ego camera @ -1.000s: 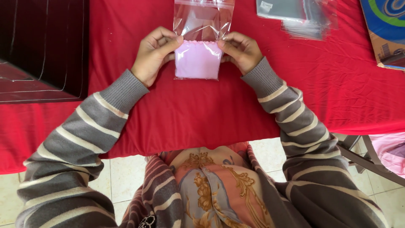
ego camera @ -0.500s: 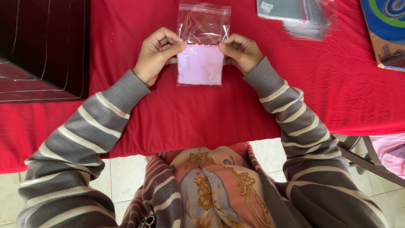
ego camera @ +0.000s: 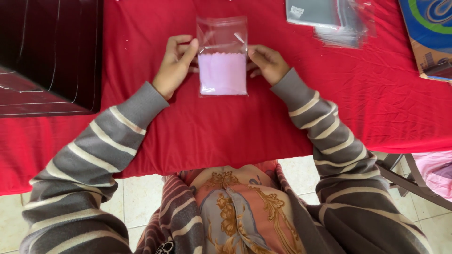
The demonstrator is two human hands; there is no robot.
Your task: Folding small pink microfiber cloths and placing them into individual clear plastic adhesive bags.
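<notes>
Lowered since the earlier frame, the clear plastic bag holding a pink cloth [ego camera: 222,70] lies flatter on the red tablecloth [ego camera: 226,131].
Left hand [ego camera: 175,66] and right hand [ego camera: 267,62] pinch its side edges, upper centre.

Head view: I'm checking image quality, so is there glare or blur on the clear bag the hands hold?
Head view: soft even light; small glints on the bag, its pink cloth sharp; both hands crisp, no motion blur.

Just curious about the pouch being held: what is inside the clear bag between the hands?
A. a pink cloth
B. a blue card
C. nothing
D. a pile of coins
A: the clear bag between left hand and right hand holds a pink cloth filling its lower part.
</notes>
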